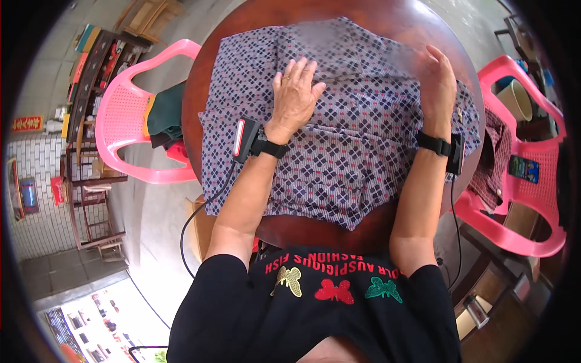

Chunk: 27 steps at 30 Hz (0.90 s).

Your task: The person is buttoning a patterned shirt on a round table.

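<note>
A patterned garment (327,163), grey with dark clover-like shapes and small red marks, lies spread on a round brown table (278,233). Creases and overlapping layers cross its middle, and small buttons show near its right edge. My left hand (295,94) rests palm down on the upper middle of the cloth with its fingers apart. At the cloth's right side, my right hand (438,85) is turned on edge, fingers stretched toward the far side. A smeared patch beside those fingers hides part of the cloth there. Each wrist wears a black strap with a small device.
A pink plastic chair (118,130) with dark green cloth (166,112) stands left of the table. Another pink chair (544,202), at the right, bears a checked red cloth (493,160). Cables (183,236) hang from the wrist devices. A cream bucket (514,100) stands behind the right chair.
</note>
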### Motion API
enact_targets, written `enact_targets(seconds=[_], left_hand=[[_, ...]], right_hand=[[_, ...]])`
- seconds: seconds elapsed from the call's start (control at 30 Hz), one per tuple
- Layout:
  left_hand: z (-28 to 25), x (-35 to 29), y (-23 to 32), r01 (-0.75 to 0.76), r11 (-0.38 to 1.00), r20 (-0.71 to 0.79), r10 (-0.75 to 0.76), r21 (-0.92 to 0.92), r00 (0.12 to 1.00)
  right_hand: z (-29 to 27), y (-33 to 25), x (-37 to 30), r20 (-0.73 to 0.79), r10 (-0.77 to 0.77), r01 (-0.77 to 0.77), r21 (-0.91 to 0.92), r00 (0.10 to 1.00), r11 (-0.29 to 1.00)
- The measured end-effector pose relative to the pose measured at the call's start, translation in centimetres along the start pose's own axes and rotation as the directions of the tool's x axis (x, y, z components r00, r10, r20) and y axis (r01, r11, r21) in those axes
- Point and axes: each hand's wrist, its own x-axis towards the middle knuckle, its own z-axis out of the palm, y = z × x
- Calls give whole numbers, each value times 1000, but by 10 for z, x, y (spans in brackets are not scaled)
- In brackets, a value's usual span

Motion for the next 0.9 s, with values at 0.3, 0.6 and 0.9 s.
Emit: enact_targets(seconds=[0.3,0.6,0.9], left_hand=[[-25,26,-102,11,985,-1,-11,173,1000],[5,-4,-121,100,990,-204,-119,-99,972],[1,-5,-94,189,974,-199,-211,-126,957]], right_hand=[[-1,1,11,91,64,-59,-58,994,997],[26,7,-10,258,112,1,-400,960,917],[63,-1,-30,232,98,96,-698,968,710]])
